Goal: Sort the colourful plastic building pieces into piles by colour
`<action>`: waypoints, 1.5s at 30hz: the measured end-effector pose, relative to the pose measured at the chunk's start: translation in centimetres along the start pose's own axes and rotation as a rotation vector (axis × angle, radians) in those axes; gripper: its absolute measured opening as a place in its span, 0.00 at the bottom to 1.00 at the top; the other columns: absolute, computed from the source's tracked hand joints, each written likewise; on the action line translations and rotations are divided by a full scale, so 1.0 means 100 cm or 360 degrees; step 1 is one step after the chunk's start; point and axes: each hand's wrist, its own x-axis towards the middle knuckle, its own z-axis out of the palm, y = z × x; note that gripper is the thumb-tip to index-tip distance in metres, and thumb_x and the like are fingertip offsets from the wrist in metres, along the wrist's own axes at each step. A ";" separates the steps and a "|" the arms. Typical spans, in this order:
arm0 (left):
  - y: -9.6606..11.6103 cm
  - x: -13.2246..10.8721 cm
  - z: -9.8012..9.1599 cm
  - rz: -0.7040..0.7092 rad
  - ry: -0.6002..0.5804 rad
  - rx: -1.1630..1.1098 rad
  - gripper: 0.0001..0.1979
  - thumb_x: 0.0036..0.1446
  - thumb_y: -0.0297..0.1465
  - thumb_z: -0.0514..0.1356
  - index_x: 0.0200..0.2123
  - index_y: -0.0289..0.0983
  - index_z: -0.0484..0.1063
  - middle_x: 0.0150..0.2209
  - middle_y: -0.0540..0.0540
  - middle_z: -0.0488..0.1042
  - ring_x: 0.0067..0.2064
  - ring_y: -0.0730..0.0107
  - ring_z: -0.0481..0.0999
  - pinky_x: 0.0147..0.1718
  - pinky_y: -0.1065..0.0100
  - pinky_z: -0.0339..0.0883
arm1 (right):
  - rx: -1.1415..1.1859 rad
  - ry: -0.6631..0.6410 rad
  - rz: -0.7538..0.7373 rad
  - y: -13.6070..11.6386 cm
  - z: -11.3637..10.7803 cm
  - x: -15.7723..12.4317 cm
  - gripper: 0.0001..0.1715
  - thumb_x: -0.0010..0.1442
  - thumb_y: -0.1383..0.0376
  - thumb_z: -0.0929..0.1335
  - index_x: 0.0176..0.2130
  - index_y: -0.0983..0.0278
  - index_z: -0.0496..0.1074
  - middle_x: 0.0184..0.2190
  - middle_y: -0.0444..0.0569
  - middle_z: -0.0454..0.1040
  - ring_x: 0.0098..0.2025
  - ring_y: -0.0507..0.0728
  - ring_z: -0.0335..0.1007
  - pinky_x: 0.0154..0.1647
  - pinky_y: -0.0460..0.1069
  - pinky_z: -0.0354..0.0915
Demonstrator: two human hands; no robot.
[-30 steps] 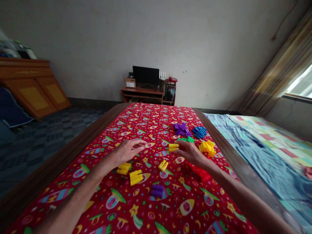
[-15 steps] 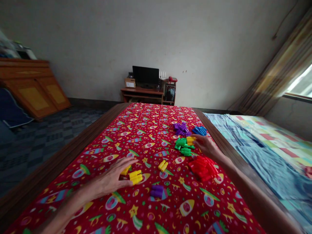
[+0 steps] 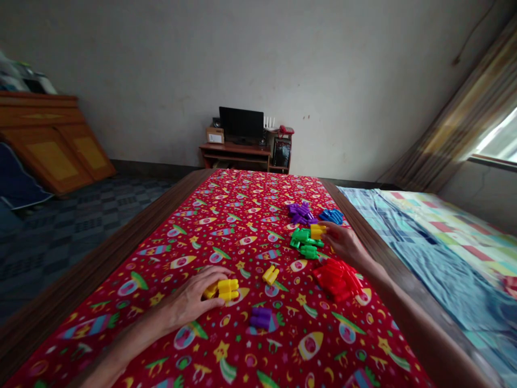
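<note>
My left hand (image 3: 202, 293) curves round a small group of yellow blocks (image 3: 228, 290) on the red patterned cloth, its fingers and thumb bent about them. At the right, my right hand (image 3: 341, 240) pinches one yellow block (image 3: 318, 231) at the edge of the green blocks (image 3: 302, 240). Between the hands lie a single yellow block (image 3: 270, 275) and a single purple block (image 3: 260, 317). Red blocks (image 3: 338, 279) are heaped below my right wrist. Purple blocks (image 3: 301, 213) and blue blocks (image 3: 331, 216) lie beyond my right hand.
The cloth (image 3: 242, 215) covers a long wooden table with a dark edge (image 3: 161, 207). A bed (image 3: 436, 258) stands along the right side. Beyond the far end is a desk (image 3: 236, 151) with a monitor (image 3: 241, 125). A wooden cabinet (image 3: 60, 145) stands at the left.
The fingers of my left hand have closed in round the yellow blocks, and the front one has turned slightly. My right hand and its yellow block have shifted slightly right.
</note>
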 end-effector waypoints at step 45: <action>0.032 0.053 0.056 -0.0023 0.0352 -0.0335 0.16 0.63 0.42 0.54 0.43 0.38 0.74 0.39 0.43 0.77 0.42 0.61 0.76 0.44 0.62 0.71 | -0.0117 -0.0693 -0.0809 -0.100 0.094 -0.032 0.13 0.64 0.69 0.65 0.49 0.66 0.70 0.36 0.53 0.76 0.33 0.54 0.71 0.33 0.47 0.67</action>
